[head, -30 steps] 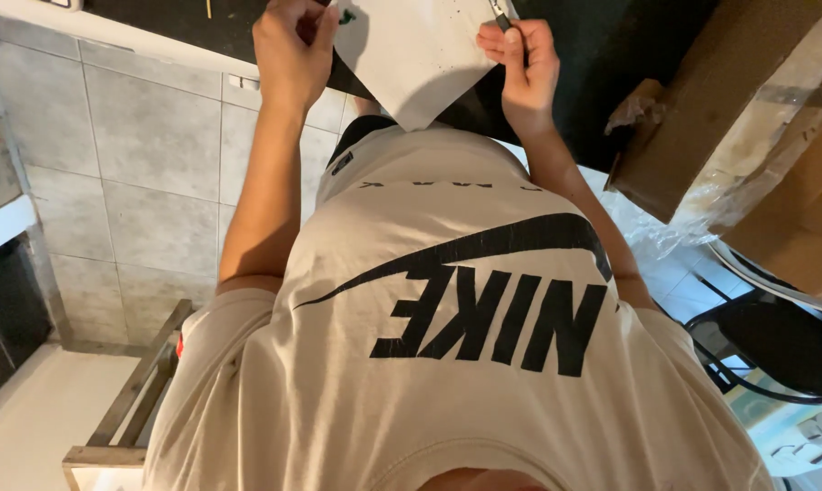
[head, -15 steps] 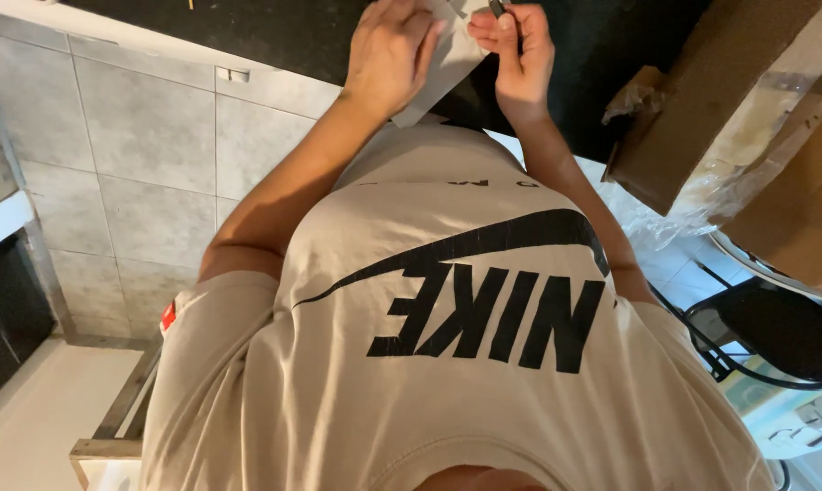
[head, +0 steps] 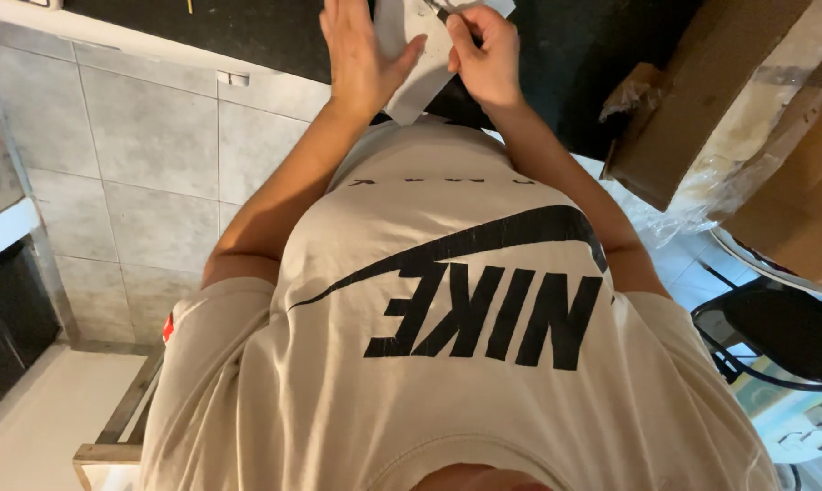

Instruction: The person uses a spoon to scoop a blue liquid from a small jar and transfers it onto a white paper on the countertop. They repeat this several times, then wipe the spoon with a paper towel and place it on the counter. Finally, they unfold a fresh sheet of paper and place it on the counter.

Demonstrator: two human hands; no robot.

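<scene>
Paper sheet [head: 420,55], white, sits over the dark worktop [head: 247,32], held up between both hands. Left hand [head: 361,59] lies flat and open against it; right hand [head: 488,55] pinches its top edge with a thin dark tool [head: 440,11].

Home kitchen: dark countertop [head: 247,32], grey tiled wall [head: 147,155], cardboard boxes [head: 702,100].
</scene>
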